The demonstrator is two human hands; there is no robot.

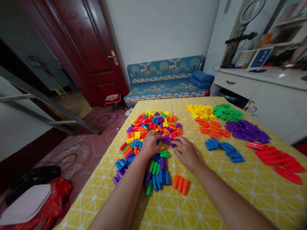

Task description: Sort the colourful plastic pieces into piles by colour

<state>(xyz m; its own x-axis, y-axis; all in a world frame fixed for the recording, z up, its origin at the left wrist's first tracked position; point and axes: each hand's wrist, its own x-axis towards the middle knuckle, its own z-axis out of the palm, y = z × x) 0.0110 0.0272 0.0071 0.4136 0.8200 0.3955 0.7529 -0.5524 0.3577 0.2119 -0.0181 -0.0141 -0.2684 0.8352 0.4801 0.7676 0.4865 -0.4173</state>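
Observation:
A mixed heap of small coloured plastic pegs [153, 123] lies on the yellow-patterned table [216, 204]. My left hand [150, 144] rests on the near edge of the heap, fingers curled around purple pegs [166, 139]. My right hand [187, 151] meets it from the right, fingertips pinched on a purple peg [173, 145]. Loose blue, green and purple pegs [157, 174] lie under my forearms, with three orange pegs [181, 184] beside them.
Sorted piles lie on the table's right side: yellow [200, 111], green [227, 112], orange [212, 127], purple [247, 131], blue [224, 148], red [279, 161]. A blue sofa [165, 80] stands behind, a white cabinet [263, 92] right, a red bag [56, 198] on the floor left.

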